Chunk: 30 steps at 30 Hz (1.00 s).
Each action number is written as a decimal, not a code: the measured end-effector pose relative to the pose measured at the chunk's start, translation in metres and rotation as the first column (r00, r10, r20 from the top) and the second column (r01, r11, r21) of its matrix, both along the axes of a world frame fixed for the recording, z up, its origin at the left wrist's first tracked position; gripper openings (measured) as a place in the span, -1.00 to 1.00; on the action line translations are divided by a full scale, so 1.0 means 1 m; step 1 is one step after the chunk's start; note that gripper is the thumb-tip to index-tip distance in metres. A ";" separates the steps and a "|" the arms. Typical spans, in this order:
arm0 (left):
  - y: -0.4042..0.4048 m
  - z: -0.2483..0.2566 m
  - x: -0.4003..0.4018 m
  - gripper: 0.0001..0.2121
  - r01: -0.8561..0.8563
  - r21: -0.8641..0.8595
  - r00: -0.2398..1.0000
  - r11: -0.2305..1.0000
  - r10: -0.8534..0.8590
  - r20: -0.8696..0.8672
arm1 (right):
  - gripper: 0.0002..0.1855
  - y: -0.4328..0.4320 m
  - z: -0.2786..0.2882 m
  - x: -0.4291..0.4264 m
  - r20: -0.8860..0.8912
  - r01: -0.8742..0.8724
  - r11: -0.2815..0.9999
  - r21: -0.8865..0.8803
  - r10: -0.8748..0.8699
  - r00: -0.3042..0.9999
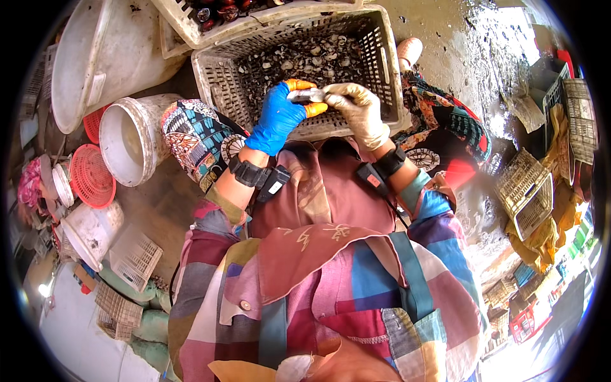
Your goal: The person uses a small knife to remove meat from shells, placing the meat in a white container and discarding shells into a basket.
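My left hand (280,114), in a blue glove with orange finger covers, grips a small shiny grey object (305,95) between thumb and fingers. Whether it is a shell or a piece of metal cannot be told. At the object's right end, the fingertips of my right hand (358,107) pinch it; a dirty whitish glove covers this hand. Both hands are over the near side of a muddy pale plastic crate (217,86) with slotted walls. Inside the crate lies a layer of small shells and dark fragments (305,59).
Another crate (186,24) with dark red, rounded pieces (228,12) stands beyond. On the left are a large white tub (76,71), a white bucket (121,143) and a red plastic basket (93,176). Stacked crates (525,191) stand to the right beside wet floor (491,62).
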State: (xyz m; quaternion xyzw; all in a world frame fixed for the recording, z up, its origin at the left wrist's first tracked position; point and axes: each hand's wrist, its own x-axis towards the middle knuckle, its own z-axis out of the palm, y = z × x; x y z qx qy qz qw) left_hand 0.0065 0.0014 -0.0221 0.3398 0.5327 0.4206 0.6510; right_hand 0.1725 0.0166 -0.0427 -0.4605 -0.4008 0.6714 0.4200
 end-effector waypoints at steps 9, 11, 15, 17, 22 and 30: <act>0.002 -0.008 -0.002 -0.64 -0.029 -0.125 0.969 0.992 0.058 0.242 | -0.86 0.021 -0.037 0.024 0.181 0.154 0.988 -0.006 -0.150 0.972; 0.006 -0.005 -0.002 -0.64 -0.042 -0.289 0.856 0.956 0.184 0.483 | -0.83 0.018 -0.022 0.019 0.099 0.098 0.995 -0.017 -0.096 0.990; 0.001 -0.006 -0.006 -0.63 -0.019 -0.258 0.820 0.966 0.162 0.549 | -0.83 0.005 -0.004 0.005 0.357 -0.069 0.952 0.299 -0.045 0.933; -0.001 -0.004 -0.004 -0.67 -0.096 -0.266 0.861 0.959 0.214 0.462 | -0.82 0.015 -0.023 0.018 0.339 0.042 0.990 0.131 -0.084 0.937; -0.004 -0.005 -0.007 -0.75 -0.118 -0.323 0.836 0.939 0.270 0.477 | -0.77 0.016 -0.004 0.015 0.074 -0.027 1.000 0.010 0.026 0.997; -0.011 -0.009 -0.014 -0.71 0.113 0.052 0.993 0.992 -0.111 -0.050 | -0.78 0.014 -0.002 0.015 0.183 -0.064 0.997 0.044 0.055 0.982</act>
